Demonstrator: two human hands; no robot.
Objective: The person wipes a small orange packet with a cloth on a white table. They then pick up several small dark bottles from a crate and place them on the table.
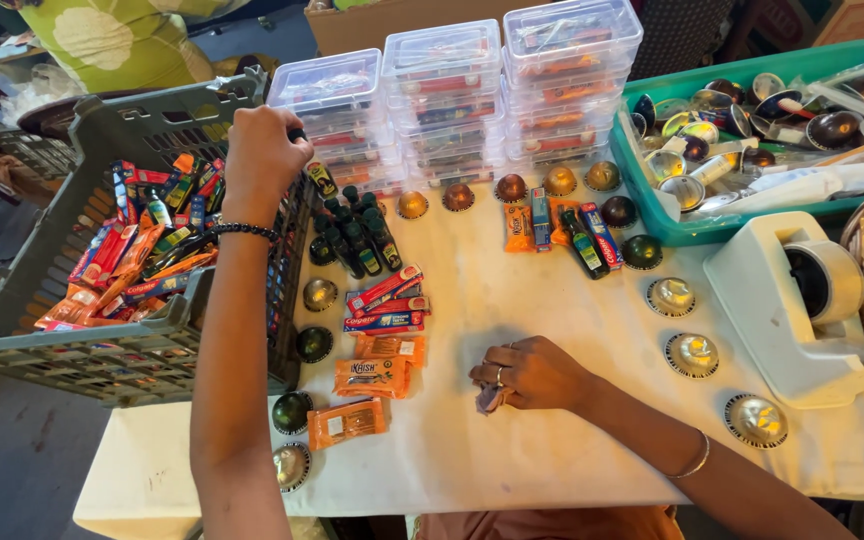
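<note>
Holding: head view, my left hand (262, 160) is raised over the edge of the grey crate (102, 130), fingers clenched around a small dark green bottle (320, 180) that hangs below my knuckles.
Step in hand: I judge this to be carrying one bottle across to the table (552, 440).
Bottle relative to fingers: its top is hidden inside my fist; its labelled body sticks out just below and to the right of my fingertips.
Nearest group: more small bottles (357, 240) lie on the cloth directly under that hand.
Right hand (532, 372): resting on the table, fingers curled loosely on a small purplish scrap (489, 400); whether it truly grips it I cannot tell.
Next move calls for: lowering my fist beside the lying bottles, clear of the crate wall.
Other items: orange packets (372, 378) lie left of my right fingers.
</note>
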